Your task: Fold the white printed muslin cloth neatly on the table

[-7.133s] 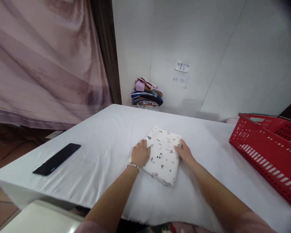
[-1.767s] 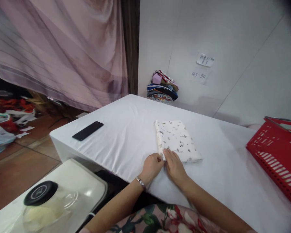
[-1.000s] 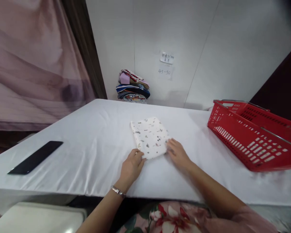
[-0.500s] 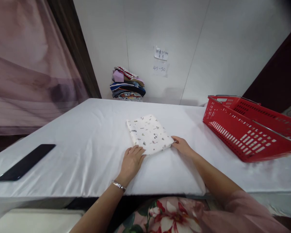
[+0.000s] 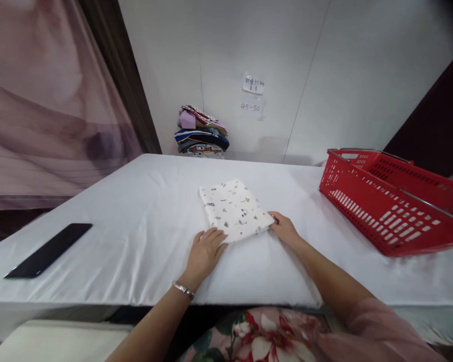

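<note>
Pinching cloth (image 5: 237, 208) edge, R hand (image 5: 285, 229)

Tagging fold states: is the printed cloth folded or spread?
Folded: cloth lies as a compact packet, near edge visibly thick between left hand and right hand.

White-covered table (image 5: 147, 221), printed cloth (image 5: 234, 208), black slab (image 5: 53, 250), red basket (image 5: 383, 193)

The right hand (image 5: 286, 229) is partly hidden by the folded cloth (image 5: 234, 210); the red basket (image 5: 381, 201) is cut off at right, the pink curtain (image 5: 56, 100) at left.
</note>
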`<move>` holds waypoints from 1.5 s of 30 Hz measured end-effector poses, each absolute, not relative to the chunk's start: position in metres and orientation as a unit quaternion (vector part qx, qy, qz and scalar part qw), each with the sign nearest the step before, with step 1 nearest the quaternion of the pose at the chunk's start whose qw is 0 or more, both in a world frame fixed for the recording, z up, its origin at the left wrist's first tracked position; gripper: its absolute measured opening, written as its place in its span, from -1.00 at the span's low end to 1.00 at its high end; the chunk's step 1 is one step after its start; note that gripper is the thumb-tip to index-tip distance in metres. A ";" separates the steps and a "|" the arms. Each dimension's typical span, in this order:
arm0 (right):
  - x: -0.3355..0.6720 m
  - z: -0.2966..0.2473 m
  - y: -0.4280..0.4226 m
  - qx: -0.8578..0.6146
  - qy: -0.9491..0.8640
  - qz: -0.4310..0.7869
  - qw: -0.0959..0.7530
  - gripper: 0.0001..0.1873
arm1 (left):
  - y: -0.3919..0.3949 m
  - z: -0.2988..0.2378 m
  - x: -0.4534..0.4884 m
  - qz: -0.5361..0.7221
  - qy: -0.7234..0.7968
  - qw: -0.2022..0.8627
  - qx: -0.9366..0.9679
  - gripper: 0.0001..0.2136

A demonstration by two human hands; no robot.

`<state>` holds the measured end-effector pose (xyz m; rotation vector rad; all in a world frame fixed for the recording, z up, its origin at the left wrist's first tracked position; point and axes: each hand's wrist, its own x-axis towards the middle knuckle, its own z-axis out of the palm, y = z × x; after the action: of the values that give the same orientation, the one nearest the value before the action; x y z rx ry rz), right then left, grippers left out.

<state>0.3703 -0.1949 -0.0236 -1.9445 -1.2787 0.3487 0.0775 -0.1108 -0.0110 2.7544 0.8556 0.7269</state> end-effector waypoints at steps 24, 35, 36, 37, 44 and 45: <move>0.317 0.001 -0.167 -0.661 -0.725 0.034 0.192 -0.47 | -0.113 0.004 0.094 0.272 0.316 0.166 0.894 -0.77; 0.298 -0.005 -0.137 -0.650 -0.732 0.091 0.182 -0.51 | -0.061 -0.006 0.097 0.392 0.449 0.287 0.750 -0.76; 0.292 0.000 -0.127 -0.646 -0.734 0.090 0.188 -0.50 | -0.053 -0.006 0.101 0.389 0.477 0.300 0.729 -0.73; 0.284 0.004 -0.116 -0.643 -0.736 0.087 0.194 -0.49 | -0.045 -0.006 0.106 0.383 0.503 0.314 0.708 -0.69; 0.259 -0.006 -0.046 -0.643 -0.741 0.069 0.182 -0.51 | -0.036 -0.023 0.121 0.389 0.519 0.338 0.683 -0.60; 0.261 -0.012 -0.043 -0.644 -0.743 0.071 0.167 -0.51 | -0.038 -0.025 0.120 0.395 0.509 0.336 0.687 -0.61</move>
<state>0.2607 -0.0430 -0.0116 -1.8320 -2.1156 0.2014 0.1199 -0.0378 -0.0254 1.7904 1.3285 1.0305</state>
